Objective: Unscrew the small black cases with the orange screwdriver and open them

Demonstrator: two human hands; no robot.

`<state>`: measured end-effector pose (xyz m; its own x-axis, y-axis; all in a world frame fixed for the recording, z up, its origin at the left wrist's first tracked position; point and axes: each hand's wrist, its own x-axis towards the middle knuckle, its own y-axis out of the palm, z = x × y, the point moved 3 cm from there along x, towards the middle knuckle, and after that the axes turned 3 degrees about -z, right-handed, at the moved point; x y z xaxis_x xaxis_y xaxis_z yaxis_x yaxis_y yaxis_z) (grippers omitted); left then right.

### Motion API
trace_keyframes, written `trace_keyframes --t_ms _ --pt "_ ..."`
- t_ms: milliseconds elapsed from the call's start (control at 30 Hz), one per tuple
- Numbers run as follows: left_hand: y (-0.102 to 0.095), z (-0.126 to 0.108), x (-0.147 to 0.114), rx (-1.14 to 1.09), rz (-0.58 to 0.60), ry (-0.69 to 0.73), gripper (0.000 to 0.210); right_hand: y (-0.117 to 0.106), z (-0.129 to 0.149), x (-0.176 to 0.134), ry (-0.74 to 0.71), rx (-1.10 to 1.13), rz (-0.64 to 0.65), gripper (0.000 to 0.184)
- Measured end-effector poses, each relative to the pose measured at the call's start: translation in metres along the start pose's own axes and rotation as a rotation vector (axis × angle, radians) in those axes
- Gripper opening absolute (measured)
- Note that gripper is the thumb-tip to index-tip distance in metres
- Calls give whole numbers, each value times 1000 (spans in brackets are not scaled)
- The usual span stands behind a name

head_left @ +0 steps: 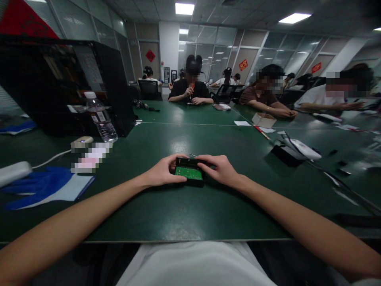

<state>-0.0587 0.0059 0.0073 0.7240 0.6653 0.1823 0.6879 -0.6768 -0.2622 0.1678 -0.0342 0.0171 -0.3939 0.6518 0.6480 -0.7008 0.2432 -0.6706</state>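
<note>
Low over the green table, in the middle of the head view, is a small black plastic case (195,182) with a green circuit board (188,172) inside it. My left hand (164,171) is closed around the case's left end, its thumb along the near edge. From the right, my right hand (219,169) grips the far right side, with the thumb reaching over the board's right end. The fingers behind the case are mostly hidden. A thin metallic piece (193,156) shows just past the far edge; its kind is unclear.
Left of me lie a blue and white glove (44,186) and a clear plastic bottle (101,117) beside a black cabinet (113,83). On the right are a white device (300,147) with cables and an open cardboard box (263,120). Several people sit across the green table (184,218).
</note>
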Motion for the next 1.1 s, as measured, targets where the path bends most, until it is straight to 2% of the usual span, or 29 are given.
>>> trace_keyframes --t_ms 267,733,933,1100 --pt "1 0 1 -11 -15 -2 72 -1 3 0 -70 -15 0 28" --pt "1 0 0 20 -22 -12 67 -3 3 2 -30 21 48 27" --pt "4 -3 -1 49 -25 30 86 -3 3 2 -21 13 74 29" --pt "5 -6 -2 110 -13 44 83 -3 5 1 -67 8 101 31"
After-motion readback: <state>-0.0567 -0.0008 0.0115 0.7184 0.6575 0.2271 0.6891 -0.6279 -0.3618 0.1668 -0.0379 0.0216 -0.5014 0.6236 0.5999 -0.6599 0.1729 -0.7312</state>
